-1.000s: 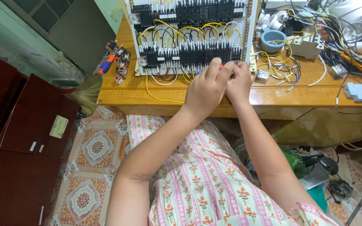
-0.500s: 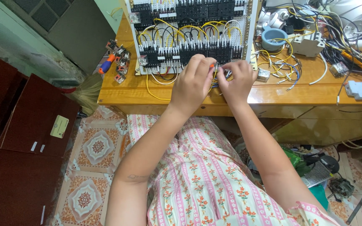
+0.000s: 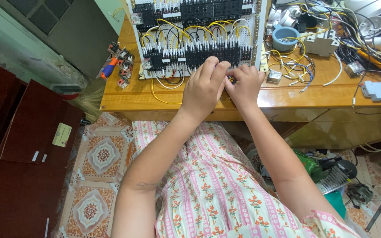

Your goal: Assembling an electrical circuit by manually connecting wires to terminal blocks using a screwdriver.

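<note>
A glossy honey-coloured wooden surface (image 3: pixel 124 99) carried a white perforated wiring panel (image 3: pixel 199 35) packed with rows of black terminal blocks and looping yellow, black and white wires. The left hand (image 3: pixel 203 88) lay at the panel's lower edge, fingers curled down and pressed against the right hand (image 3: pixel 245 83), which was likewise curled; both pinched at a small dark component (image 3: pixel 231 79) between their fingertips, though who gripped it I could not tell. Right of the panel stood a small blue plastic bowl (image 3: pixel 285 37), and a little clear relay cube (image 3: pixel 273 76) lay just beside the right hand.
</note>
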